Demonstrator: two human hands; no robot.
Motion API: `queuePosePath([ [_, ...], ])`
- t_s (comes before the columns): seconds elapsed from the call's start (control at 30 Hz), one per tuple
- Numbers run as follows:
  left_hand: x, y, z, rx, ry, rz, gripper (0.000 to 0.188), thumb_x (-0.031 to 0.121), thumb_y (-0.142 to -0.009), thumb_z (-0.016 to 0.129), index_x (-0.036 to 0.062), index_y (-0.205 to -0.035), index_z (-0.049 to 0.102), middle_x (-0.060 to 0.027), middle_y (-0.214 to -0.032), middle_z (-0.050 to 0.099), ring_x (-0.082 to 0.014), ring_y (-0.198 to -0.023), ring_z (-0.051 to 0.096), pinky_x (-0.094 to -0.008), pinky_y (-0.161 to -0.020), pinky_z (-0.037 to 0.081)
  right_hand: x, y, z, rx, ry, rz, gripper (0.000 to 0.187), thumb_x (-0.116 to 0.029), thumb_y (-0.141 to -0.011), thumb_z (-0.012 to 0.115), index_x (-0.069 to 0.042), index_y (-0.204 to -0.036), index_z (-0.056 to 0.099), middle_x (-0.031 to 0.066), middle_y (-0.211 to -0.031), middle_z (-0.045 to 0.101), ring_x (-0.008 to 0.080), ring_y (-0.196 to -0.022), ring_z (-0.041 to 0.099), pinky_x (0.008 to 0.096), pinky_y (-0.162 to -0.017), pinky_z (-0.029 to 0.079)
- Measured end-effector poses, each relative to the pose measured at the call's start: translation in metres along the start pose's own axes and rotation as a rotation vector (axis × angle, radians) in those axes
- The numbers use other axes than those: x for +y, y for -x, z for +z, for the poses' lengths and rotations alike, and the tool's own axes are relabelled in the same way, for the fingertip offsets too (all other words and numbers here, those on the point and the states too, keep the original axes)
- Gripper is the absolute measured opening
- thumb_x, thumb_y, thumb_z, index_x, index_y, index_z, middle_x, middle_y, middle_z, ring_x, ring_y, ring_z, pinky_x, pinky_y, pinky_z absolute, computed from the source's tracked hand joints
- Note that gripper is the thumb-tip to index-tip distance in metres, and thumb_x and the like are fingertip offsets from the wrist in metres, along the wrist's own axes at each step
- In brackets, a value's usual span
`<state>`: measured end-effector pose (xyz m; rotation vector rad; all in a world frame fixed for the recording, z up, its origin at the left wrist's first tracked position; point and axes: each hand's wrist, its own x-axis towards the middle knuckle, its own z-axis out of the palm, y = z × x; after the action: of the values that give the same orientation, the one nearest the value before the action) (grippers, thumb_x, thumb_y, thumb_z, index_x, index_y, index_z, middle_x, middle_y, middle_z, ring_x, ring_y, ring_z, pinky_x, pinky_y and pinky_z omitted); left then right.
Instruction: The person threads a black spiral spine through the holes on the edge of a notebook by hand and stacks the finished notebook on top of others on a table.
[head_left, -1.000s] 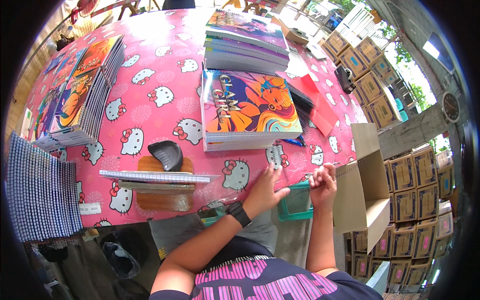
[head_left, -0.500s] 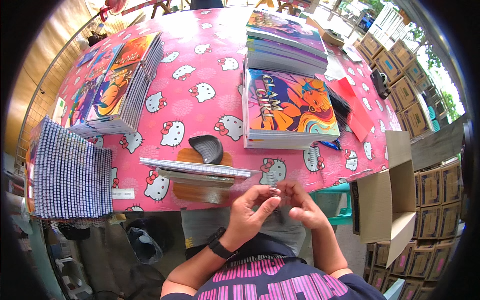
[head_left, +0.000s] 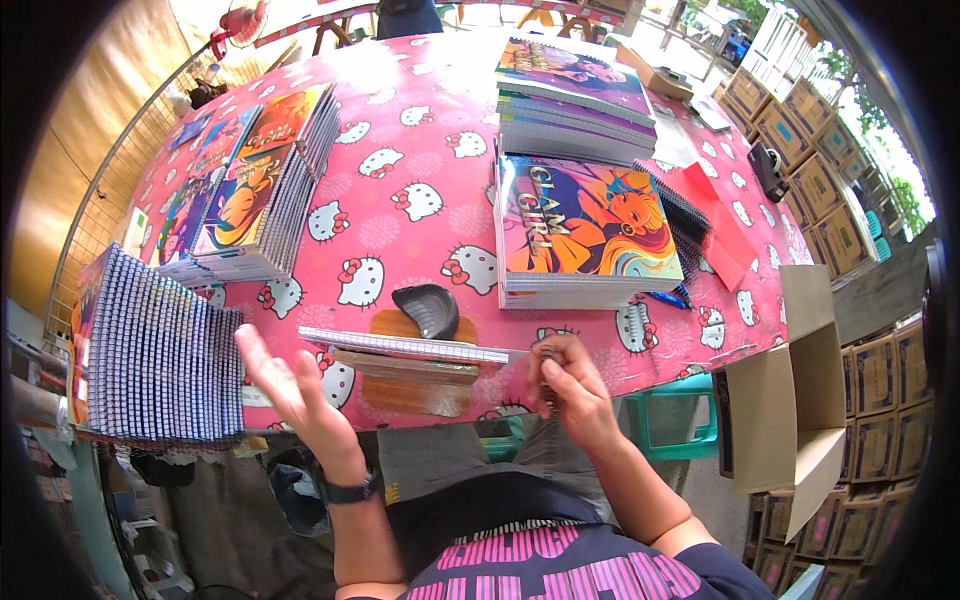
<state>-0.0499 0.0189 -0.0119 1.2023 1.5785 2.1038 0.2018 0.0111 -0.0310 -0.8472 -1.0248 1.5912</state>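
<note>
Left grip [head_left: 312, 412] wide, right grip [head_left: 578, 392] around coil [head_left: 548, 356]

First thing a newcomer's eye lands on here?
Likely the pink cat-print table cover, filling the middle. Then the bright orange-covered notebook stack, right of centre, and the tall spiral-bound stack at the lower left, with the open left hand just right of it.

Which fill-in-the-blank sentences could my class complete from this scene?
Just below the left hand, a black strap circles the ____.
Nearest that hand, spiral-bound notebooks line the table's ____ edge.
The open cardboard box stands to the ____ of the right hand.
The tablecloth is mainly ____.
Missing words: wrist; left; right; pink.
</note>
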Motion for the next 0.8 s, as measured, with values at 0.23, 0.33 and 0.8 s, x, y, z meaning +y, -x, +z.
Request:
queuePosePath([
  [0.23, -0.044, 0.0, 0.0, -0.118, 0.181, -0.299, 0.045, 0.02, -0.094, 0.05, 0.0003, -0.134, 0.042, -0.0089, -0.127, 0.051, -0.019, -0.11, 0.051, -0.0327, -0.1, 0.034, 0.002, -0.01, 0.009, -0.087, 0.066, 0.105, 0.022, -0.018, -0.097, 0.05, -0.005, -0.115, 0.046, 0.0012, -0.086, 0.051, 0.0068, -0.072, 0.052, 0.0205, -0.058, 0.04],
  [0.33, -0.019, 0.005, 0.013, -0.066, -0.104, 0.028, 0.049, 0.021, -0.091, 0.053, 0.0013, -0.134, 0.042, -0.009, -0.124, 0.054, -0.0226, -0.112, 0.051, -0.0395, -0.107, 0.026, -0.014, -0.007, -0.001, -0.052, 0.384, 0.019, 0.023, -0.015, -0.094, 0.054, -0.002, -0.114, 0.056, 0.0022, -0.087, 0.053, 0.0091, -0.074, 0.052, 0.0227, -0.064, 0.042],
  [0.8, 0.016, 0.024, 0.038, -0.811, -0.297, 0.475, 0.02, 0.011, -0.077, 0.07, 0.0158, -0.096, 0.069, 0.0014, -0.089, 0.064, -0.0154, -0.084, 0.061, -0.041, -0.097, 0.032, -0.057, -0.025, 0.003, -0.317, 0.836, -0.099, 0.016, -0.001, -0.088, 0.054, 0.0, -0.104, 0.059, 0.0151, -0.093, 0.062, 0.0255, -0.084, 0.061, 0.033, -0.073, 0.048],
])
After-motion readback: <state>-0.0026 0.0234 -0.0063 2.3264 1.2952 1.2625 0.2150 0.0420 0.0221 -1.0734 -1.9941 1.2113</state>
